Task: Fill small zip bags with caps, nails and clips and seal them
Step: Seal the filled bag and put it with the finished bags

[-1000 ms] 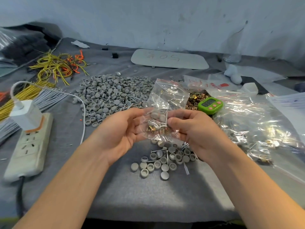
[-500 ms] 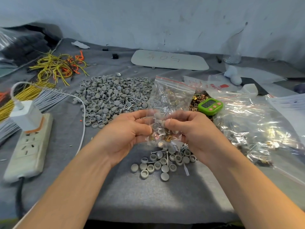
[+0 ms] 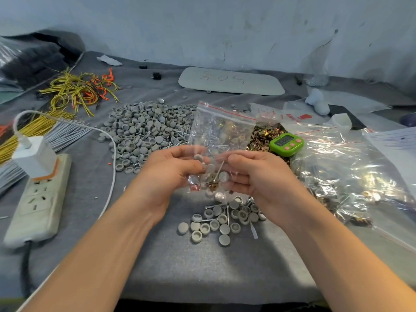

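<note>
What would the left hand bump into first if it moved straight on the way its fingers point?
Probably the right hand: the left hand points across the small clear plastic zip bag both hold, though depth is unclear.

One held zip bag (image 3: 221, 129), one timer (image 3: 286, 144), one power strip (image 3: 38, 203).

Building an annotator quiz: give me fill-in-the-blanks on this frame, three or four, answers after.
1. The left hand and right hand both hold one clear zip ____.
2. The timer has a casing coloured ____.
3. The white charger is plugged into the ____ strip.
4. The big pile of caps is coloured ____.
Missing words: bag; green; power; grey.
</note>
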Available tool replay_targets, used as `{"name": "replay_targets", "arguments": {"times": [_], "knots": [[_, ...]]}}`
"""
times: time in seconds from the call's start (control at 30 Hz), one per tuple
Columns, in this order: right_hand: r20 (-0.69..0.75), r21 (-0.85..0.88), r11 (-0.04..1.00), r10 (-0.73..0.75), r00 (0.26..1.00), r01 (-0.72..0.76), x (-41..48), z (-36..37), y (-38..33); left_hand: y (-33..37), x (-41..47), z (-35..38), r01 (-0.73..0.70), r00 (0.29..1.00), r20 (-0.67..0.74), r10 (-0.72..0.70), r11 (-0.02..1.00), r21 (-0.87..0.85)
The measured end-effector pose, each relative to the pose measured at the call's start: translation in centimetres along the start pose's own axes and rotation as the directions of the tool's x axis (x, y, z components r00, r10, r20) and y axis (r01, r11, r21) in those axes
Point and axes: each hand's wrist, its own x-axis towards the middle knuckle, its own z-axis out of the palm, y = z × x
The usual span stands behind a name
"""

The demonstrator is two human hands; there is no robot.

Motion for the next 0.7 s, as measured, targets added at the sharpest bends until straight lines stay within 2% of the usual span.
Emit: {"name": "replay_targets", "arguments": {"times": [0.07,0.17,0.3,0.47,0.6,0.67,0.7], "knots": [[0.023,-0.021,1.0,-0.023,0.999,0.024,-0.1,0.4,0.0,0.0,0.0,-0.1,-0.025,1.0,-0.012,0.026,0.999,0.035],[0.075,-0.154,0.982,-0.099,0.992,0.11,-0.1,1.1,0.2,0.2,0.0,-0.4,-0.053,0.999,-0.001,0.054,0.994,0.099],[0.084,-0.245,0.957,-0.14,0.986,0.157,0.0,1.7,0.3,0.4,0.1,-1.1,-0.083,0.996,-0.031,0.082,0.996,-0.03],[-0.011,-0.34,0.912,-0.247,0.969,0.228,0.0,2.2,0.5,0.2,0.1,-1.6,-0.18,0.978,-0.11,0.178,0.983,-0.015],[-0.156,-0.443,0.826,-0.454,0.877,0.349,0.2,2.3,0.5,0.2,0.3,-2.1,-0.225,0.966,-0.131,0.221,0.974,-0.014],[-0.185,-0.485,0.804,-0.479,0.858,0.345,0.2,2.3,0.4,0.2,0.4,-2.1,-0.239,0.961,-0.148,0.232,0.97,-0.035],[-0.174,-0.445,0.829,-0.451,0.876,0.338,0.1,2.5,0.4,0.3,0.5,-2.1,-0.264,0.952,-0.171,0.253,0.964,-0.045]]}}
